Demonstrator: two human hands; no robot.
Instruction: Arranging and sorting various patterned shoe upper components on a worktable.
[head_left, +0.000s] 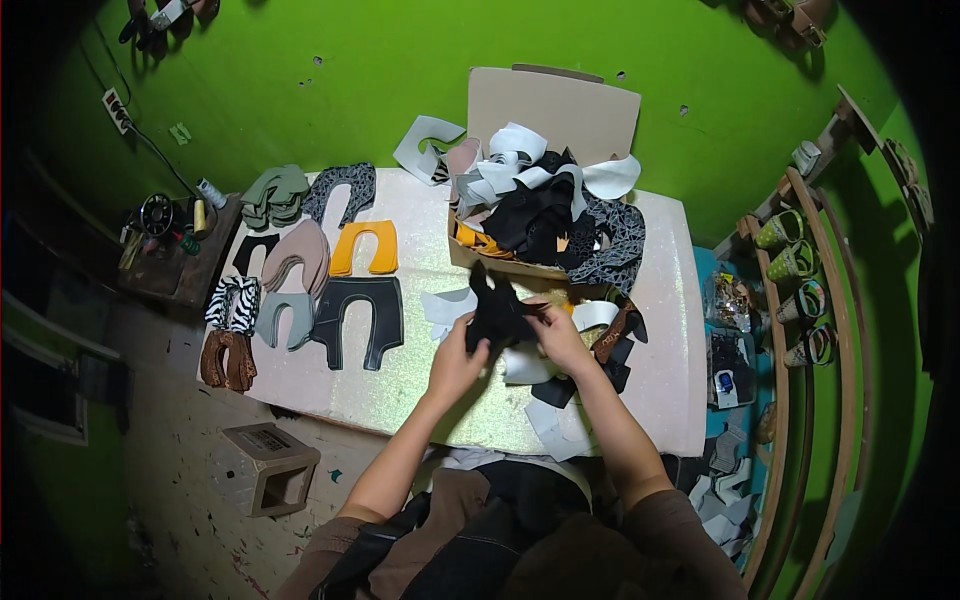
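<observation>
Green wall (380,80) is backing the tabletop (670,390). I'm holding a black piece (495,315) midway between front and back edges, left hand (462,362) curling part-closed round its left side, right hand (560,338) pinching its right. Weak pinching could be letting it drop among dark scraps (552,392) nearer the right edge.

head-worn fisheye, looking down, at table (665,370)

Brown short-sleeved top (590,565) is worn, its front partly lost in shadow. Upper arms are covered by plain left sleeve (325,552) and matching right sleeve (675,535). Left forearm (398,447), right forearm (618,430), left hand (459,358) and right hand (558,335) are left bare.
</observation>
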